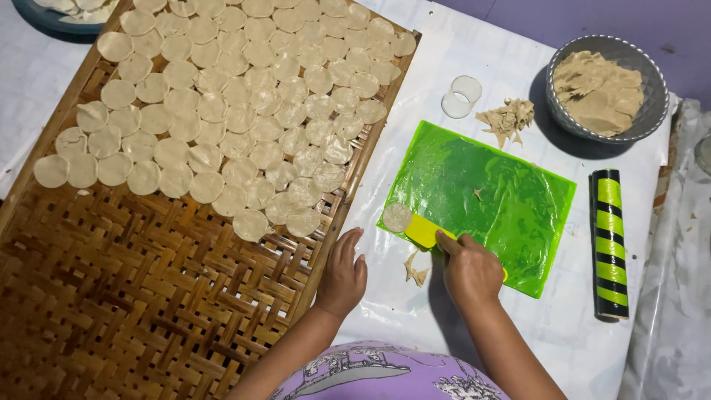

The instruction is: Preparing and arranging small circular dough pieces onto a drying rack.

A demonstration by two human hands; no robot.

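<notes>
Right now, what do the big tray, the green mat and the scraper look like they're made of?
Tray: woven bamboo strips, going by the brown basket-weave. Green mat: thin glossy plastic, smeared with dough. Scraper in the right hand: smooth yellow plastic, probably.

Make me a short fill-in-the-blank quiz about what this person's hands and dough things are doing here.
1. The right hand pushes a ____ scraper under a dough disc.
2. The disc lies on a ____ mat.
3. The left hand rests on the edge of the woven ____ tray.
4. The roller is striped green and ____.

Missing words: yellow; green; bamboo; black
</notes>
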